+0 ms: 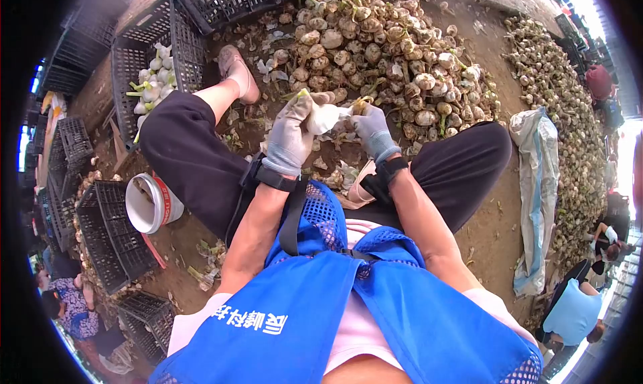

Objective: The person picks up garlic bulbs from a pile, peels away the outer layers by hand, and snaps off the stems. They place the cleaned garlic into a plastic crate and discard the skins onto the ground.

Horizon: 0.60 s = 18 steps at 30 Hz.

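My left hand (pixel 292 133), in a grey glove, grips a white garlic bulb (pixel 326 117) with loose papery skin. My right hand (pixel 372 129), also gloved, pinches the bulb's root end from the right side. Both hands are raised over my lap, between my knees in black trousers. Right in front lies a big heap of unpeeled, dirty garlic bulbs (pixel 382 49) on the ground. Peeled white bulbs (pixel 153 83) lie in a black plastic crate (pixel 181 46) at the left.
A white bucket (pixel 151 203) lies on its side by my left leg. Several empty black crates (pixel 107 237) stand at the left. A white sack (pixel 536 183) and another long garlic pile (pixel 569 116) lie at the right. Other people (pixel 576 310) sit at the edges.
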Available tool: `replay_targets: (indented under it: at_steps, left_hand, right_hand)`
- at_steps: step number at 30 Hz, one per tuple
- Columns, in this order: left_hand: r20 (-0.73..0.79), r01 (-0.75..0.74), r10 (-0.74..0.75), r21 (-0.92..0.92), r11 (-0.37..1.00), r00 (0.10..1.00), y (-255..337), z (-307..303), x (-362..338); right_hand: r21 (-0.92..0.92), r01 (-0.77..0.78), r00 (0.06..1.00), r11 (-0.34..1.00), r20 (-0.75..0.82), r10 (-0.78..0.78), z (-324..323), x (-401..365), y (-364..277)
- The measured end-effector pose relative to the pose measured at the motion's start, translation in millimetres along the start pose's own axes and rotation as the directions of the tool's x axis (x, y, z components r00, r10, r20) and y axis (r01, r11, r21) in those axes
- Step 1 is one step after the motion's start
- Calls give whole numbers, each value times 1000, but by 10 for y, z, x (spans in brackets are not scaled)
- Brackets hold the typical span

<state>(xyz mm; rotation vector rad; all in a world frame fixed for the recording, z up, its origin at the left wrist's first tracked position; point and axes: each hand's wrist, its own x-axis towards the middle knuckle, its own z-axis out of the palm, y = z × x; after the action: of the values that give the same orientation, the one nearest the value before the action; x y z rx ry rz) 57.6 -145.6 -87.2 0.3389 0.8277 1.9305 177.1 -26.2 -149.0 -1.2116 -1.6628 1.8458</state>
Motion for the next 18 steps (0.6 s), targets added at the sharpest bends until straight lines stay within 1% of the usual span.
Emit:
replay_targets:
  at_steps: [1,2,3,4,5,6,7,8,9,10,11,12,13,14,15,16,17,18]
  left_hand:
    - [0,0,0,3,1000,1000,-8,-8,-9]
    - [2,106,-108,-180,978,994,7,20,-23]
    - [22,206,-212,-356,912,977,23,28,-24]
    - [106,226,-201,-361,905,974,15,-27,-11]
    - [100,223,-200,-361,905,975,17,-48,-4]
    - [68,191,-179,-303,934,982,11,-65,-1]
    - [38,162,-158,-243,956,987,-8,-82,6]
    - [-109,85,-103,-159,984,989,-103,-142,49]
    - [-106,96,-113,-158,983,988,-128,-149,51]
    - [-94,39,-39,-5,999,995,-144,-147,67]
    - [-71,-24,35,148,989,997,-143,-125,74]
    - [-81,-29,38,115,993,996,-144,-102,74]
    - [-83,-28,38,118,993,996,-130,-90,81]
    - [-27,-5,7,92,996,1000,-80,-45,78]
    - [33,19,-21,67,998,999,-44,-8,89]
    - [63,23,-31,124,992,998,-40,15,55]
    - [62,27,-35,124,992,997,-56,5,61]
    - [65,27,-31,69,997,997,-82,-20,68]
  right_hand:
    - [3,0,1000,1000,1,0,-38,25,48]
    - [-307,142,988,941,94,-118,-28,8,18]
    - [-568,290,955,770,218,-199,-4,0,-13]
    - [-737,166,979,656,202,-21,-39,-40,-41]
    - [-735,168,978,657,207,-19,-57,-142,-194]
    - [-533,254,965,807,198,-173,-114,-231,-307]
    - [-297,344,938,891,145,-314,-145,-325,-429]
    - [-54,248,959,967,151,-238,-132,-446,-604]
    - [191,135,971,972,169,-168,-113,-552,-757]
    - [120,187,966,975,157,-204,-57,-632,-819]
    - [158,190,967,969,144,-212,1,-663,-788]
    - [192,144,977,971,130,-171,5,-633,-720]
    - [228,97,985,969,120,-127,14,-607,-660]
    - [235,94,985,967,120,-125,20,-604,-661]
    - [377,-23,989,926,143,-34,10,-592,-677]
    - [503,-138,982,853,180,53,-3,-575,-688]
    - [504,-140,982,852,178,56,-4,-552,-684]
    - [502,-143,981,853,185,56,6,-528,-675]
